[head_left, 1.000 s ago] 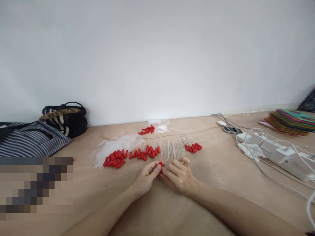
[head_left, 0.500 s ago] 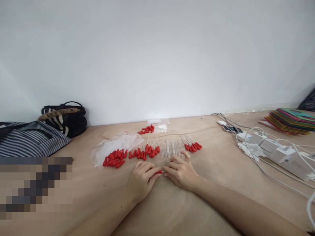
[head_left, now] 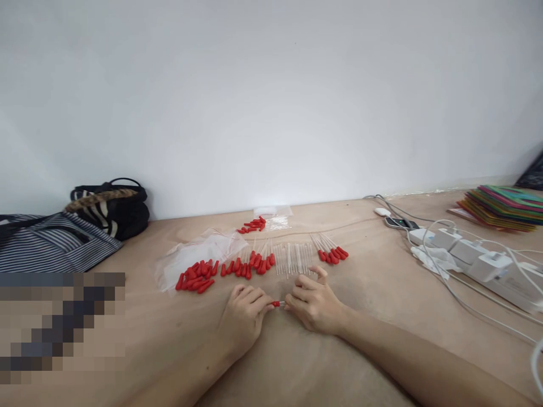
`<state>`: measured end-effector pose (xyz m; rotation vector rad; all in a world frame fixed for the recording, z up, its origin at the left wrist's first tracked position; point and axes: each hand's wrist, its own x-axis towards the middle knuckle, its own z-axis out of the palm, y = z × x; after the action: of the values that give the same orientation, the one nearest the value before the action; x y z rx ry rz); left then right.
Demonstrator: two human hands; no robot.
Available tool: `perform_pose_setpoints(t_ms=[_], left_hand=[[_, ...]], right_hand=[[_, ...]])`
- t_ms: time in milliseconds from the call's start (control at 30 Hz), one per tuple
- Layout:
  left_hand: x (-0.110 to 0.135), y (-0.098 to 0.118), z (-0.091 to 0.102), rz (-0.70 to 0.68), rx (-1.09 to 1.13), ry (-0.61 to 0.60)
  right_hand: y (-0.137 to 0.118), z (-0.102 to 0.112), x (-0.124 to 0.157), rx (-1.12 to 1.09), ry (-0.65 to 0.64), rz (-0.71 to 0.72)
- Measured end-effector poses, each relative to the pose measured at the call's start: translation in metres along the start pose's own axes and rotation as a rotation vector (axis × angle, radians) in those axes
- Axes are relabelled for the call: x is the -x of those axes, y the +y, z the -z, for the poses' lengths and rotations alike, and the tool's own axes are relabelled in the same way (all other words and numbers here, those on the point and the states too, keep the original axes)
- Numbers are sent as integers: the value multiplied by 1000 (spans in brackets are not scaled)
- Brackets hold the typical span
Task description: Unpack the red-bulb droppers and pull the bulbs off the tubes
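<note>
My left hand pinches a red rubber bulb between thumb and fingers. My right hand is closed on a thin glass dropper tube, whose end meets the bulb's mouth; most of the tube is hidden by my fingers. Just beyond my hands lies a row of bare glass tubes. To its left are assembled droppers with red bulbs, and a smaller fan of them rests on the right. Loose red bulbs are heaped at the edge of a clear plastic bag.
Near the wall, more red bulbs lie beside a small clear bag. On the right are a power strip with chargers, white cables and a stack of coloured sheets. A black bag and striped cloth sit left.
My hands have come slightly nearer to me and a little apart, so more of the bulb and tube shows between them. The things on the table lie as before.
</note>
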<state>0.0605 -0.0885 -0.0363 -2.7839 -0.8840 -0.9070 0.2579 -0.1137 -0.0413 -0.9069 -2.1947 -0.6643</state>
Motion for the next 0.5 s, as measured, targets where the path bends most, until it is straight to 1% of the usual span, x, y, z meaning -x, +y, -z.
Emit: perform_pose_setpoints(t_ms=[167, 233, 300, 333, 400, 500], left_hand=[[1, -1, -1, 19, -3, -5], [3, -6, -1, 41, 8, -2], [6, -13, -2, 76, 27, 19], [7, -16, -2, 89, 46, 34], [9, -21, -4, 96, 106, 61], [8, -23, -6, 102, 174, 82]], right_hand=[[0, 0, -2, -17, 30, 8], [2, 0, 1, -21, 32, -1], [5, 2, 4, -23, 15, -50], [7, 2, 6, -23, 0, -100], [13, 3, 7, -15, -42, -253], [27, 2, 2, 25, -120, -563]])
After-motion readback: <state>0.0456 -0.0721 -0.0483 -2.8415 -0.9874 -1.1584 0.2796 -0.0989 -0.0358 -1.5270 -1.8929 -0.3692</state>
